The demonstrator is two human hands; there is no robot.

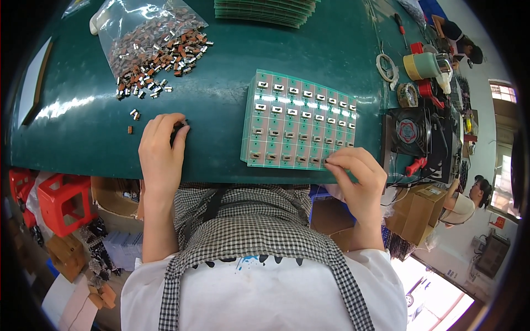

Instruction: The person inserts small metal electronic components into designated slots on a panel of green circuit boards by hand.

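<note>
A stacked panel of green circuit boards (280, 120) lies in front of me, set with rows of small metal slide switches (291, 111). At its near right corner my right hand (360, 172) pinches a small slide switch with thumb and forefinger against the bottom row; only a dark bit of it shows. To the left of the panel my left hand (161, 144) is closed just over the table, its fingers curled round something dark and mostly hidden. Several loose switches (135, 114) lie beyond and left of that hand.
A clear plastic bag (124, 41) spills a heap of brown and silver switches (165, 58) on the green table (83, 146). More stacked boards (265, 12) stand at the far edge. On the right are a fan (409, 131), a tape roll (407, 95), a bottle (422, 66) and a screwdriver (399, 25).
</note>
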